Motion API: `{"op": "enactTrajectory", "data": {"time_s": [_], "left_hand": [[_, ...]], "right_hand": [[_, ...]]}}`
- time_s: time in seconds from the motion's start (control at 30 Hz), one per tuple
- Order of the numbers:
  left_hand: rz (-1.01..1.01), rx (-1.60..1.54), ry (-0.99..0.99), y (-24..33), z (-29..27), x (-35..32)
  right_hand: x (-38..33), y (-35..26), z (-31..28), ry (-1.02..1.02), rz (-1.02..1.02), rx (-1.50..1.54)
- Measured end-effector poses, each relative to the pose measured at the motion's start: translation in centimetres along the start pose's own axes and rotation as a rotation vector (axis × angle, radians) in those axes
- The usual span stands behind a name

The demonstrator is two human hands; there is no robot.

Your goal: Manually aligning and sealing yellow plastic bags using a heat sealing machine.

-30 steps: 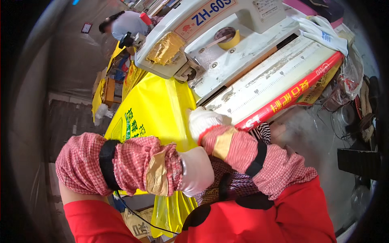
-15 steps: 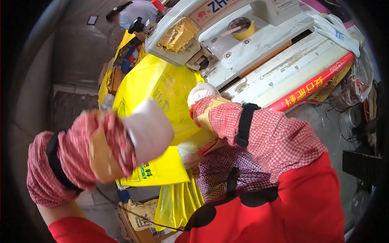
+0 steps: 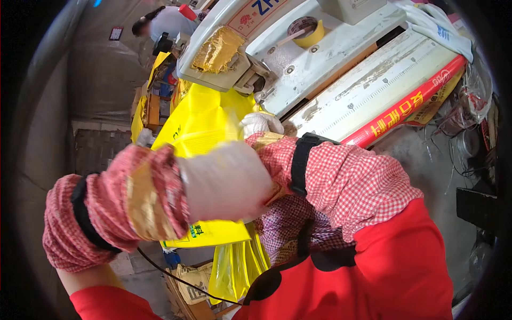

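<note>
My left hand (image 3: 229,178), in a white glove and smeared by motion, passes in front of a large yellow plastic bag (image 3: 200,117). Its fingers cannot be made out. My right hand (image 3: 261,123), also gloved in white, is curled at the bag's right edge, just below the working end of a white sewing machine (image 3: 210,74). The fingers look closed on the bag, though the grip is partly hidden. Both forearms wear red checked sleeve covers with black bands. Below, more yellow bags (image 3: 234,269) hang in folds near my lap.
A tape roll (image 3: 306,31) rests on the machine bed. Along the worktable (image 3: 368,85) runs a red printed strip (image 3: 400,112). White gloves (image 3: 440,29) and a clear plastic bag (image 3: 472,104) lie at right. Another person (image 3: 170,24) is at the far left.
My left hand has swung right across the yellow bag, close to my right hand. The right hand stays by the machine, and the view has shifted slightly.
</note>
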State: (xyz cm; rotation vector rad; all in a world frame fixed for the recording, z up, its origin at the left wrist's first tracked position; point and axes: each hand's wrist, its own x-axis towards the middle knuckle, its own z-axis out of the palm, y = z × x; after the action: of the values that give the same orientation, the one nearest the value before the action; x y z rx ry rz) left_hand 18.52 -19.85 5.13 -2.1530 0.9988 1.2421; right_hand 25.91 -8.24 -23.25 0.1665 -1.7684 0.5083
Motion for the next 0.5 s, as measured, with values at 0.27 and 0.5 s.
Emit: {"op": "enactTrajectory", "data": {"time_s": [0.27,0.5], "left_hand": [[-0.555,0.820,-0.234,-2.0,-7.5,-0.2],[0.169,0.236,-0.404,3.5,1.8,0.2]], "right_hand": [[0.4,2.5,-8.2,-0.034,-0.463,0.255],[-0.3,-2.3,2.1,0.853,-0.309,0.732]]}}
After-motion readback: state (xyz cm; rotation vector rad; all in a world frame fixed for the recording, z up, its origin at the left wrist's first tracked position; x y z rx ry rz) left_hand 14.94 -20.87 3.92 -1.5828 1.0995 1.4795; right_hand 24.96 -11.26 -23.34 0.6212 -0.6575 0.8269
